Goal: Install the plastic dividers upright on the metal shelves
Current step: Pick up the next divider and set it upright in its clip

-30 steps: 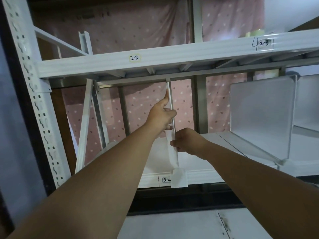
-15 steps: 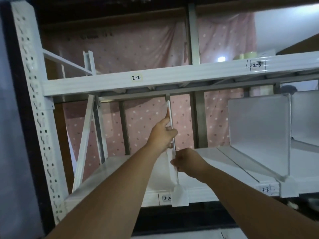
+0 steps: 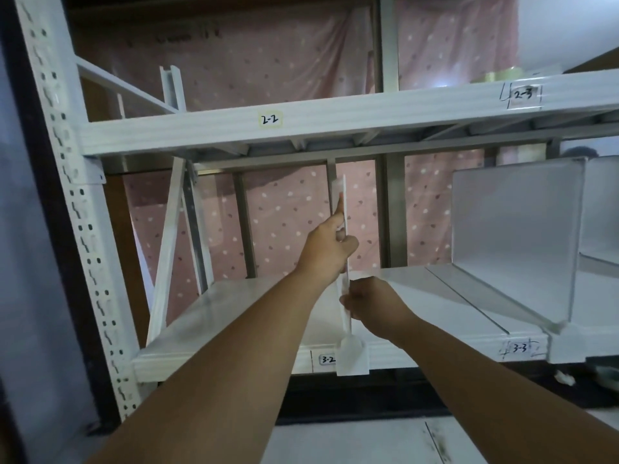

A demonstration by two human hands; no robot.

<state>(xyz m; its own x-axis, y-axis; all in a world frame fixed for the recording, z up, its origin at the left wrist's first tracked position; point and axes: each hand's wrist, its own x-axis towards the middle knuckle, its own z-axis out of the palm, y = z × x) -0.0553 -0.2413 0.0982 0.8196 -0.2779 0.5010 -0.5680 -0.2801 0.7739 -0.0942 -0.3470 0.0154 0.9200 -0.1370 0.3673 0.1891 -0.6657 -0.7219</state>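
Note:
A white plastic divider (image 3: 347, 324) stands upright and edge-on on the white metal shelf (image 3: 234, 316), its foot clipped over the front lip beside the label 3-2. My left hand (image 3: 330, 244) grips its upper front edge, index finger pointing up along it. My right hand (image 3: 366, 301) pinches the same edge lower down. A second divider (image 3: 512, 236) stands upright on the shelf to the right, near the label 3-3.
Above is another shelf beam (image 3: 335, 123) labelled 2-2 and 2-3. A perforated white upright post (image 3: 67, 182) stands at the left, with diagonal braces behind. A pink dotted cloth hangs at the back. A further divider (image 3: 603, 202) shows at the far right.
The view has tilted a little so the shelves sit lower in frame. Both hands keep their hold on the divider, which stays upright in the same place.

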